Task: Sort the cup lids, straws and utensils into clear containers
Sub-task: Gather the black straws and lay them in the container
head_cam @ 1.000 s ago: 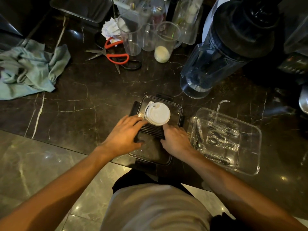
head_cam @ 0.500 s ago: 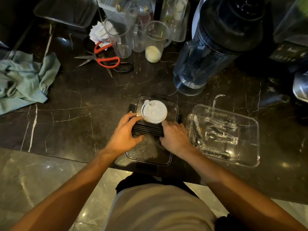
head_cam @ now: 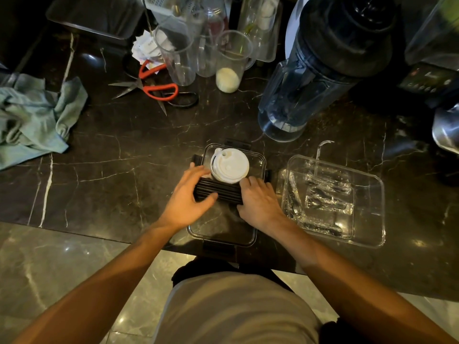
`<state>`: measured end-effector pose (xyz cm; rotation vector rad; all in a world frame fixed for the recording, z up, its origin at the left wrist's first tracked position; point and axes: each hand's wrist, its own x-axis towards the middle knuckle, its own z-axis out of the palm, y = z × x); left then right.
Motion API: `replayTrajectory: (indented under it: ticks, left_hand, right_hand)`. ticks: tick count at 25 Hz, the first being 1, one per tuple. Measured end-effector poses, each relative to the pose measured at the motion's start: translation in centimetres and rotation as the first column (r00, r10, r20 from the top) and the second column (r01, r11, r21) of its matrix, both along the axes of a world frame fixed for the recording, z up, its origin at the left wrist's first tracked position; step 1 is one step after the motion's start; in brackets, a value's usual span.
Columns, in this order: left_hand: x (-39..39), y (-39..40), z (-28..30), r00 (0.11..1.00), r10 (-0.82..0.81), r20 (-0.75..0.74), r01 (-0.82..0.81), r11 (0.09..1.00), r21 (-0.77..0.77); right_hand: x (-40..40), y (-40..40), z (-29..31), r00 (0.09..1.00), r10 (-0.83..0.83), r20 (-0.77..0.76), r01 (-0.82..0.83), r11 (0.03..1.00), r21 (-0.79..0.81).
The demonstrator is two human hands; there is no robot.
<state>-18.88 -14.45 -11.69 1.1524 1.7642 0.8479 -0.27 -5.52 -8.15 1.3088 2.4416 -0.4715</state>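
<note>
A clear container with black latches [head_cam: 248,240] sits at the counter's front edge. Inside it, a stack of white cup lids [head_cam: 229,165] lies at the far end. A row of black straws [head_cam: 224,191] lies crosswise in its middle. My left hand [head_cam: 187,198] grips the left end of the straws, and my right hand [head_cam: 258,201] presses on their right end. To the right stands a second clear container [head_cam: 372,212] holding several utensils in clear wrappers [head_cam: 327,203].
A blender jug [head_cam: 310,70] stands behind the containers. Clear cups [head_cam: 231,60], red-handled scissors [head_cam: 151,86] and crumpled paper lie at the back. A green cloth [head_cam: 32,117] lies at the left. A metal tray [head_cam: 94,16] sits far back left.
Both hands have stayed on the black straws, with small shifts of the fingers. The view has tilted a little, so the counter appears lower in the frame.
</note>
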Motion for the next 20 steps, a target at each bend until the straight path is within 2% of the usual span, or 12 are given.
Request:
replayTrajectory:
  ticks: [2, 6, 10, 15, 20]
  left_hand:
    - [-0.3, -0.1, -0.6, 0.961, -0.186, -0.204, 0.181, 0.983, -0.043]
    - [-1.5, 0.6, -0.2, 0.86, -0.303, -0.411, 0.305, 0.95, -0.063]
    - [-1.6, 1.7, 1.0, 0.776, -0.356, -0.521, 0.353, 0.929, -0.109]
    - [-0.8, 2.2, 2.2, 0.718, -0.335, -0.609, 0.291, 0.941, -0.175]
    - [-0.3, 1.3, 2.3, 0.672, -0.333, -0.662, 0.293, 0.94, -0.175]
  right_hand:
    - [0.0, 0.1, 0.1, 1.0, -0.014, 0.002, 0.014, 1.0, 0.014]
    - [0.2, 0.1, 0.6, 1.0, 0.01, 0.027, -0.011, 1.0, 0.027]
    - [0.5, 0.1, 1.2, 0.997, 0.039, 0.067, -0.042, 0.998, 0.043]
    - [1.0, -0.5, 1.5, 0.99, 0.097, 0.099, -0.11, 0.985, 0.134]
    - [1.8, -0.8, 2.6, 0.984, 0.178, -0.017, -0.175, 0.977, 0.119]
